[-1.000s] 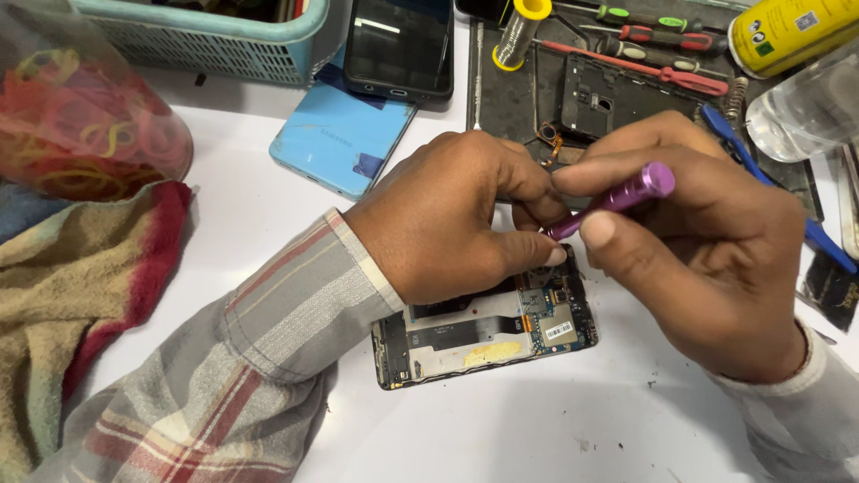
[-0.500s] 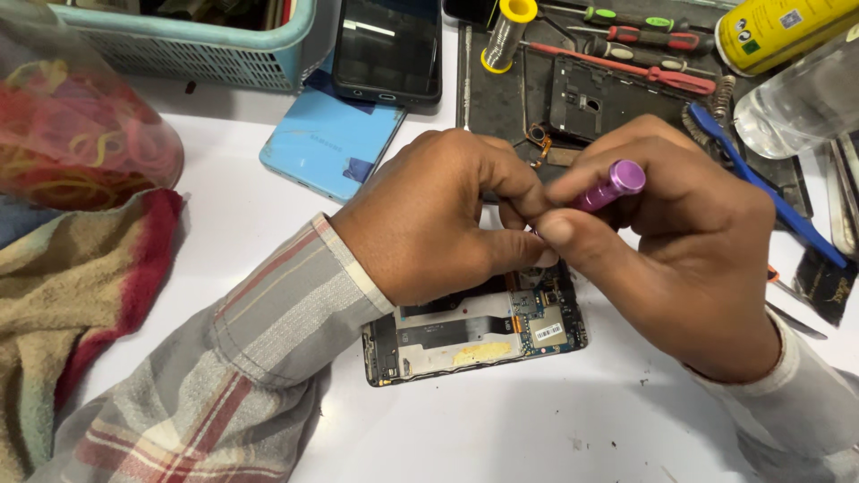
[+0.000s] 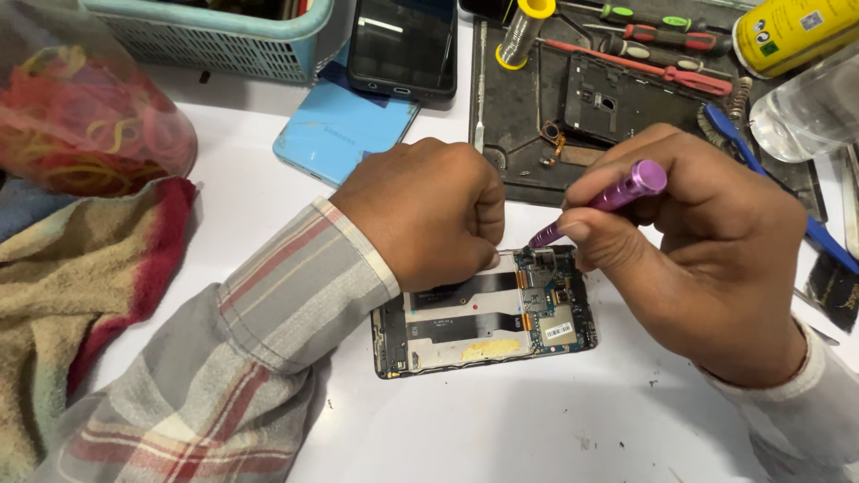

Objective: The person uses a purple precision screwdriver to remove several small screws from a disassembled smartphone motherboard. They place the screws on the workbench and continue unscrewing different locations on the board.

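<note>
An opened smartphone [image 3: 488,313], its back cover off and its circuit board and flex cables showing, is lying flat on the white desk [image 3: 501,429] near the middle of the scene. The left hand [image 3: 425,210] is resting on the phone's far left edge with its fingers curled together into a loose fist, pinning the phone down; whether anything is pinched under those fingers cannot be told. The right hand [image 3: 707,259] is sitting just right of the phone, its fingers clamped around a purple precision screwdriver [image 3: 608,199], which is slanting down to the left so that its tip is meeting the board at the phone's far right corner. Farther away, a dark work mat [image 3: 528,107] is carrying a black phone back frame [image 3: 617,98], a spool of solder wire [image 3: 519,31] and several red and green screwdrivers [image 3: 662,45]. A blue-handled tool [image 3: 769,170] is lying along the mat's right side, near a clear plastic bottle [image 3: 805,112] and a yellow can [image 3: 787,31]. To the far left of the mat, a dark phone [image 3: 403,45] is overlapping a light blue phone back [image 3: 340,134], beside a teal basket [image 3: 224,36]. At the left, a bag of rubber bands [image 3: 80,107] is sitting above a striped towel [image 3: 72,286].
</note>
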